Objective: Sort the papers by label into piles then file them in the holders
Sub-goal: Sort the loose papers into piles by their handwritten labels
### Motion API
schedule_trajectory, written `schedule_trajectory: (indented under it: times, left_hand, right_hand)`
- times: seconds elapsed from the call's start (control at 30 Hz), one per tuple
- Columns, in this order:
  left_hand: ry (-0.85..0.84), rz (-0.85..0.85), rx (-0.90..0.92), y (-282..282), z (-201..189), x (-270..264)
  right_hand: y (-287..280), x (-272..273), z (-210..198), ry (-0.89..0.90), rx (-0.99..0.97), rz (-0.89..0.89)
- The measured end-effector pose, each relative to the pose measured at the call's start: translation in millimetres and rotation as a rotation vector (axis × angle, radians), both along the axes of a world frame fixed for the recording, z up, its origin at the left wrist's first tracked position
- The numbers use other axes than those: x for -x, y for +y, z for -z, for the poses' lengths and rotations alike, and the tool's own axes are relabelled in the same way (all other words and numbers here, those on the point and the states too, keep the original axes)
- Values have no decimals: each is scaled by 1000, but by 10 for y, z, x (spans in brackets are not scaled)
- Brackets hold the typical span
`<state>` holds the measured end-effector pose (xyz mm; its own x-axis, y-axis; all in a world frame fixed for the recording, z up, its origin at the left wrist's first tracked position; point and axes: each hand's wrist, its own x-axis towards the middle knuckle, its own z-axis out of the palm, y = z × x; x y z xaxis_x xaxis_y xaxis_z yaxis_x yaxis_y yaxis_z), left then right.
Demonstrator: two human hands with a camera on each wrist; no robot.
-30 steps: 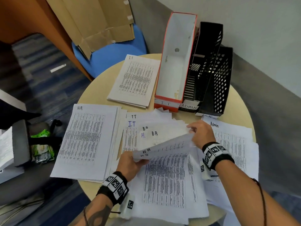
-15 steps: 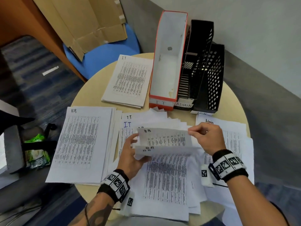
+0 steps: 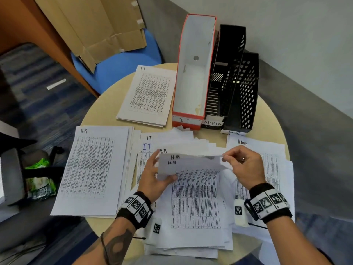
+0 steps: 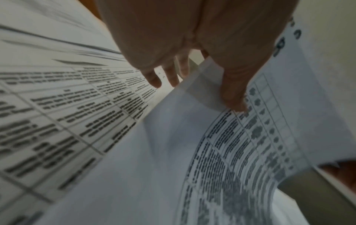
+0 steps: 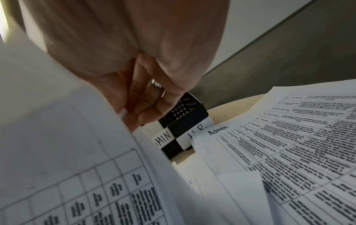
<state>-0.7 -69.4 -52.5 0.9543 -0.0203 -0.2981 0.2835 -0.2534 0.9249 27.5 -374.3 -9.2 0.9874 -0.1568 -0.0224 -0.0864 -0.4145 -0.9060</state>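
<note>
Both hands are on the same couple of H.R sheets [image 3: 188,164], lifted off the messy unsorted heap [image 3: 194,203] in the middle of the round table [image 3: 103,111]. The left hand [image 3: 152,178] grips their left edge, thumb on top and fingers behind. The right hand [image 3: 244,167] pinches the top right corner between thumb and fingertips.

Around the heap: the H.R pile [image 3: 89,169] sits at 9 o'clock, the IT pile [image 3: 149,94] at 11, the Admin pile [image 3: 267,159] at 3. Three holders stand side by side at 12 to 1 o'clock: the red and white IT box [image 3: 191,73], then a black one tagged ADMIN [image 3: 227,73], then the black mesh one tagged H.R [image 3: 246,92].
</note>
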Motion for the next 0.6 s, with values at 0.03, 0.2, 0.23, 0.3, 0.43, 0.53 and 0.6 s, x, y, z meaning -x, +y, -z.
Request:
schedule_trajectory:
  times: [0.03,0.2,0.23,0.3,0.43,0.53,0.6]
  left_hand:
    - [30,10,-10,9,-1,-21]
    - [106,57,3,-54,-43,-72]
    - [84,64,3,-58,-43,-61]
    - [42,81,-33,-54,-31,-33]
    - [30,96,-90,-39,31,35]
    - [24,112,-99,-34,42,59]
    - [9,126,-112,-34,23,72]
  right_hand:
    - [3,-6,-19,14,-14,-8]
    - [44,-35,-53,-16,-89,91]
    - [59,-35,-55,-14,-97,123]
    - [84,-24,-41,-6,-89,174]
    - [119,18,1,13,-82,219]
    - [150,42,30,12,-89,241]
    - [164,56,43,4,-87,245]
